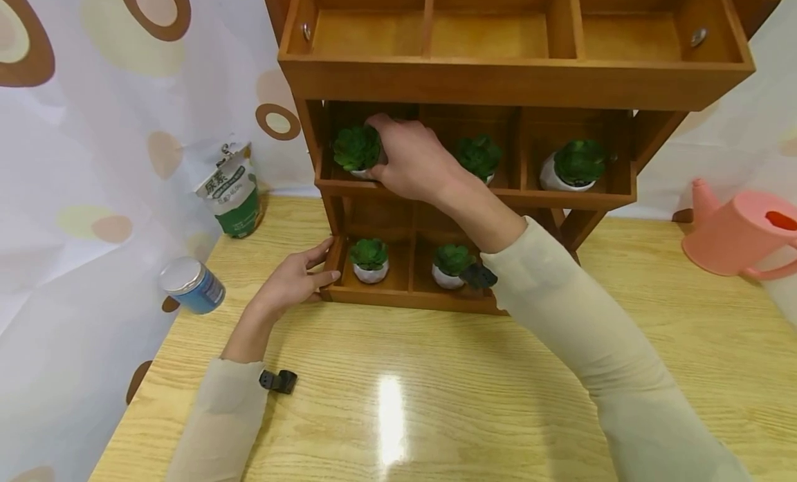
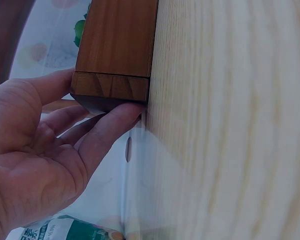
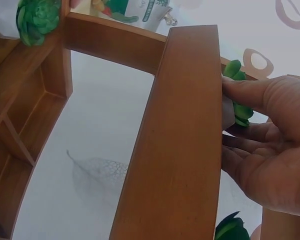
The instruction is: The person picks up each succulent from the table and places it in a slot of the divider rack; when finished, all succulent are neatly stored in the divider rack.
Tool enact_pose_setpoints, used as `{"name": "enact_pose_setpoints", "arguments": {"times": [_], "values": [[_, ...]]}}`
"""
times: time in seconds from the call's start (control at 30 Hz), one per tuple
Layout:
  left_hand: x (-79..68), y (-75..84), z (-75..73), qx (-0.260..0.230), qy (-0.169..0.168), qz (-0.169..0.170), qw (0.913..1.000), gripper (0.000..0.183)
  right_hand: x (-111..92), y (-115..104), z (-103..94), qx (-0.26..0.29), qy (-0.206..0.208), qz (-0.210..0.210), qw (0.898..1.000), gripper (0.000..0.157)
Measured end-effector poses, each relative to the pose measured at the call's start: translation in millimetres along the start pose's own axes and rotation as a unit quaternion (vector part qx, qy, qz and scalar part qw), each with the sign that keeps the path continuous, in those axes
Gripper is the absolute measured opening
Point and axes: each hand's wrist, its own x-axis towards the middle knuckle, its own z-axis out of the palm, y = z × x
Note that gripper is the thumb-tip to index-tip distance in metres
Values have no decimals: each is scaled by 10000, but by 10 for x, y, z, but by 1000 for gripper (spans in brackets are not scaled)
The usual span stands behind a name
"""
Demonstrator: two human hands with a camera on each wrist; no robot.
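My right hand reaches into the left compartment of the middle tier of a brown wooden plant shelf. Its thumb and fingers grip the white pot of a green succulent; in the right wrist view the tier's front board hides part of that pot. Low on the left, my left hand holds the corner of the bottom tier, thumb on one side and fingers on the other, around the end block. Two more potted succulents share the middle tier, one in the centre and one at right.
On the bottom tier stand two potted succulents, one left and one further right. A green-and-white bag and a blue can are left of the shelf. A pink watering can stands on the wooden table at right.
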Motion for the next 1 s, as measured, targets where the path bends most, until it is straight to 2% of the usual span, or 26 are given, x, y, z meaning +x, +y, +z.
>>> {"name": "enact_pose_setpoints", "arguments": {"times": [0.2, 0.47, 0.6, 0.83, 1.0], "values": [[9, -10, 4, -1, -26, 18, 10000, 72, 9, 4, 8, -56, -27, -5, 10000, 69], [15, -10, 4, 19, -52, 49, 10000, 73, 11, 42, -34, 1, -366, 5, 9993, 67], [20, -14, 0, -2, -56, 45, 10000, 73, -3, 53, -38, 79, -344, -93, 9993, 61], [12, -20, 23, 46, -65, 76, 9999, 73, -83, 56, -57, 158, -164, -155, 9996, 69], [28, -22, 9, 59, -46, 57, 10000, 73, -257, 63, -160, 632, -12, -67, 9980, 70]]}}
